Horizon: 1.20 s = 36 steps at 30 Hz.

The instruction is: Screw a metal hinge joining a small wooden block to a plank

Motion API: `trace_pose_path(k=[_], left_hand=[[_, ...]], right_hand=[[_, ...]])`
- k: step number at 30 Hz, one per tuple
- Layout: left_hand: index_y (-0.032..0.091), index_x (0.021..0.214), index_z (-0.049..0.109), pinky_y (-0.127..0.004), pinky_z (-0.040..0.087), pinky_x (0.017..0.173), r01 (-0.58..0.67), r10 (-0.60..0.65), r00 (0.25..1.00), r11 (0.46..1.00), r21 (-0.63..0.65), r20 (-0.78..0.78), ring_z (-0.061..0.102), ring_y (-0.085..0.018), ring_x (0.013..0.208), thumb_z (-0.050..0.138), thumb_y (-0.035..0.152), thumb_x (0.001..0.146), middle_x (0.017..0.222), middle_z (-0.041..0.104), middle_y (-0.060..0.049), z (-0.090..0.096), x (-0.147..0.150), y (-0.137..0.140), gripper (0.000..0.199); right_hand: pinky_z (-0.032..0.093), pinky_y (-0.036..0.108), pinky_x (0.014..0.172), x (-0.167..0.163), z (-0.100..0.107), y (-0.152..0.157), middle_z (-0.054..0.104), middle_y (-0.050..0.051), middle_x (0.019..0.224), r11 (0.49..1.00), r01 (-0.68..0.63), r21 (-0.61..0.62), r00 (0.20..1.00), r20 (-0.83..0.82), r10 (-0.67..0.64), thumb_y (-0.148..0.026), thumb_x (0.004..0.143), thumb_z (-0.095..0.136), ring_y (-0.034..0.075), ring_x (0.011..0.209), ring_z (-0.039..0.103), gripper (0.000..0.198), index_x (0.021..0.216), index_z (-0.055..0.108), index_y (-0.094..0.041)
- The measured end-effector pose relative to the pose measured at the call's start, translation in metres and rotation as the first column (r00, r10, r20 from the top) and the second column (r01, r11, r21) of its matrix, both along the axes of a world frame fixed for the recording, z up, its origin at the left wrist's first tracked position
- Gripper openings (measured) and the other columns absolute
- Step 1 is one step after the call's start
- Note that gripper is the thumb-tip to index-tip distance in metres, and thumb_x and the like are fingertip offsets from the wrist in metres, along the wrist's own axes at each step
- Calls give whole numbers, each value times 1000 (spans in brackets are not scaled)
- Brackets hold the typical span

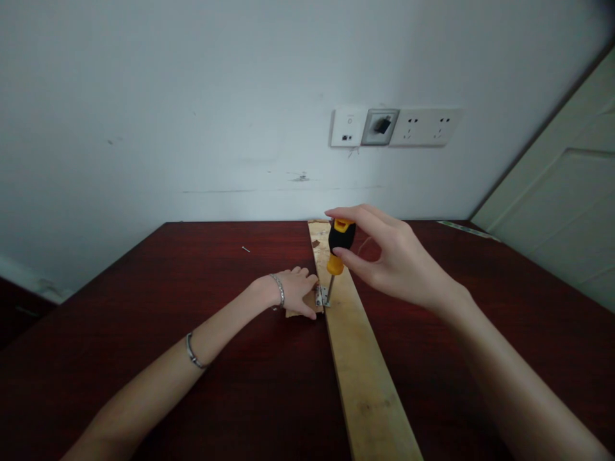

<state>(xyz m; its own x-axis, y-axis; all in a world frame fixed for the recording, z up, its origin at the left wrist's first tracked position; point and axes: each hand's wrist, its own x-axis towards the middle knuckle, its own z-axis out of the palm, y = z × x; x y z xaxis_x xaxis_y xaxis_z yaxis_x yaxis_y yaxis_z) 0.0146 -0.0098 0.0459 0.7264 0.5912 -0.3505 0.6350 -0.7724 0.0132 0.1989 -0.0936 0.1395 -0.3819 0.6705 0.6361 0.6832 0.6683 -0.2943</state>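
Note:
My right hand (384,250) grips the black and yellow handle of a screwdriver (341,237) between thumb and fingers. The shaft points down, slightly tilted, with its tip at a metal hinge (321,296). One leaf of the hinge lies on a long pale wooden board (358,346); the other side lies over a small brown piece (294,312), perhaps wood or cardboard. My left hand (294,288) lies flat over that small piece, fingers spread, close to the hinge. Any screw under the screwdriver tip is too small to make out.
A loose screw (245,249) lies on the dark red tabletop (216,269), left of the board. The board's far end reaches the white wall (216,115). Sockets (425,127) and a black plug (383,125) are on the wall. A thin patterned strip (468,229) lies at the back right.

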Motion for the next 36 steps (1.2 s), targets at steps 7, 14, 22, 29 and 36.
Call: trace_pose_path(k=[7, 14, 22, 29, 36], left_hand=[[15, 124, 47, -41, 46, 88, 10, -10, 1000, 1000, 2, 25, 51, -31, 106, 60, 69, 67, 118, 53, -15, -6, -2, 2, 80], [16, 124, 47, -41, 44, 90, -2, 2, 1000, 1000, -6, 19, 51, -31, 107, 60, 70, 66, 120, 52, -15, -6, -1, 2, 80], [14, 125, 46, -40, 45, 91, 25, -25, 1000, 1000, 2, 11, 50, -31, 109, 59, 68, 69, 120, 52, -15, -2, 0, -1, 78], [15, 122, 48, -42, 46, 89, 1, -1, 1000, 1000, -21, 14, 51, -32, 109, 58, 69, 69, 120, 53, -16, -1, 0, 0, 77], [16, 123, 47, -41, 45, 88, -8, 8, 1000, 1000, -25, 20, 51, -32, 108, 59, 70, 67, 121, 53, -16, -2, -1, 1, 78]], right_hand=[[52, 31, 69, 5, -1, 4, 64, 6, 107, 1000, -9, -9, 998, -70, 8, -9, 75, 59, 18, 82, 61, 49, 123, 54, -20], [53, 35, 74, 5, -1, 5, 64, 7, 109, 999, -33, -30, 995, -96, 30, -8, 74, 58, 21, 89, 62, 51, 123, 54, -20], [53, 33, 72, 4, 1, 2, 62, 6, 105, 995, -55, -88, 992, -117, 44, -8, 72, 57, 18, 83, 61, 44, 114, 54, -20], [53, 34, 74, 0, -2, 5, 59, 6, 98, 1000, 6, -25, 995, -102, -9, -28, 78, 67, 19, 86, 59, 30, 102, 52, -20], [58, 33, 66, 0, -6, 6, 56, 9, 114, 995, 42, -95, 975, -213, -61, -27, 76, 70, 16, 78, 61, 57, 125, 42, -21]])
